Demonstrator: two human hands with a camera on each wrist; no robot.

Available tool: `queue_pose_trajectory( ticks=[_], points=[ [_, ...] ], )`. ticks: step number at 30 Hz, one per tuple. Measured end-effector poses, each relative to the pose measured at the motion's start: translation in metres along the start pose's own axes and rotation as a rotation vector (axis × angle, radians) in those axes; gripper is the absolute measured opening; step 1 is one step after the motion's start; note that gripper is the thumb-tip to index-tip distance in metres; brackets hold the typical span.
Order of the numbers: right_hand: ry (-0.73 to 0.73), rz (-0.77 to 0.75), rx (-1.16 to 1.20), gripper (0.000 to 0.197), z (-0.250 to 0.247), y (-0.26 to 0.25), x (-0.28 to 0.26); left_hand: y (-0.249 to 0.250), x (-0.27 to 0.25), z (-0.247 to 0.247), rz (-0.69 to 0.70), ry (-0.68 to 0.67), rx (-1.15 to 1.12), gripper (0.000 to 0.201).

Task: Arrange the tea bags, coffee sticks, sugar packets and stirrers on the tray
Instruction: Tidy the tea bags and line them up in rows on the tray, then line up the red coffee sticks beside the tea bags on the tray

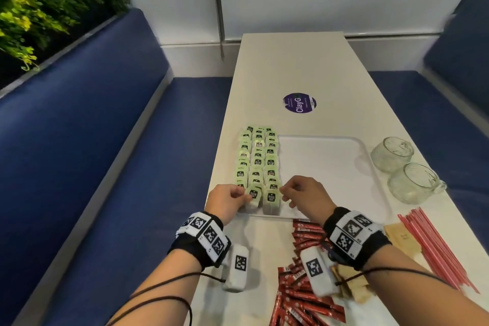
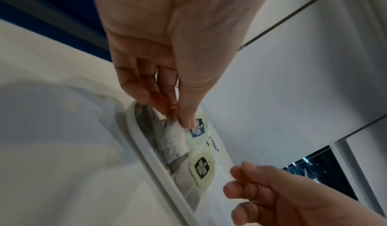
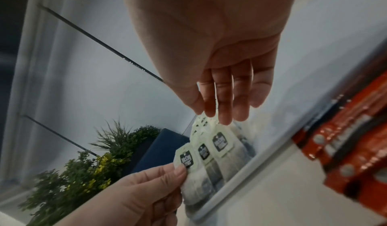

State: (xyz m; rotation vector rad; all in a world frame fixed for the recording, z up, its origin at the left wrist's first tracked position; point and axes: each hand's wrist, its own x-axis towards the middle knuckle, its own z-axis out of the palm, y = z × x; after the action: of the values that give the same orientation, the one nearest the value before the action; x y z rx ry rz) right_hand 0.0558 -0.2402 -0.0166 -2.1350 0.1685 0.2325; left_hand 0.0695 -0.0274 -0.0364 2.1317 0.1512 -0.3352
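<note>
Three rows of tea bags (image 1: 258, 161) fill left side of white tray (image 1: 322, 156). Left hand (image 1: 229, 200) pinches nearest bag's tag (image 2: 198, 128); right hand (image 1: 304, 193) fingers narrow, touching neighbouring bag (image 1: 272, 200), grip unclear. Risk: tugging tag drags overlapping bags, skews rows.

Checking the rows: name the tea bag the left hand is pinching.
The nearest bag of the middle row, by the tray's near rim; left hand pinches it, others lie untouched.

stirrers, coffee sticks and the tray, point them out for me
stirrers (image 1: 434, 243), head view, middle of the pink bundle
coffee sticks (image 1: 304, 302), head view, middle of the red pile
tray (image 1: 330, 167), head view, bare floor
</note>
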Motion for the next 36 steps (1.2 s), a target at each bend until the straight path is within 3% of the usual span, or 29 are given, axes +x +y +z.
queue_pose_trajectory(
  ticks=[4,8,11,15,23,27,32,34,36],
  points=[
    [0.004,0.033,-0.045,0.016,0.001,0.013,0.003,-0.001,0.004,0.009,-0.043,0.016,0.029,0.024],
    [-0.027,0.049,-0.147,0.021,0.004,0.021,0.004,0.002,0.001,0.000,-0.028,0.133,0.209,0.026],
    [-0.089,0.040,-0.275,0.024,0.008,0.018,0.003,0.004,-0.005,-0.003,-0.043,0.058,0.322,0.033],
    [-0.133,0.048,-0.336,0.024,0.015,0.010,0.004,0.006,-0.008,0.001,-0.028,0.024,0.435,0.026],
    [0.002,-0.058,-0.245,0.014,-0.009,0.011,-0.030,0.022,-0.050,-0.007,0.105,-0.014,0.464,0.012],
    [0.014,-0.100,-0.174,0.011,-0.014,0.021,-0.062,0.014,-0.081,0.006,0.121,-0.143,0.518,0.021],
    [-0.058,-0.122,-0.185,0.013,-0.018,0.035,-0.106,0.003,-0.118,0.037,0.067,-0.520,0.658,0.046],
    [-0.086,-0.132,-0.192,0.023,-0.020,0.037,-0.120,0.000,-0.129,0.048,0.061,-0.563,0.731,0.054],
    [-0.137,-0.141,-0.239,0.035,-0.022,0.040,-0.132,-0.002,-0.134,0.054,0.091,-0.507,0.803,0.052]
  ],
)
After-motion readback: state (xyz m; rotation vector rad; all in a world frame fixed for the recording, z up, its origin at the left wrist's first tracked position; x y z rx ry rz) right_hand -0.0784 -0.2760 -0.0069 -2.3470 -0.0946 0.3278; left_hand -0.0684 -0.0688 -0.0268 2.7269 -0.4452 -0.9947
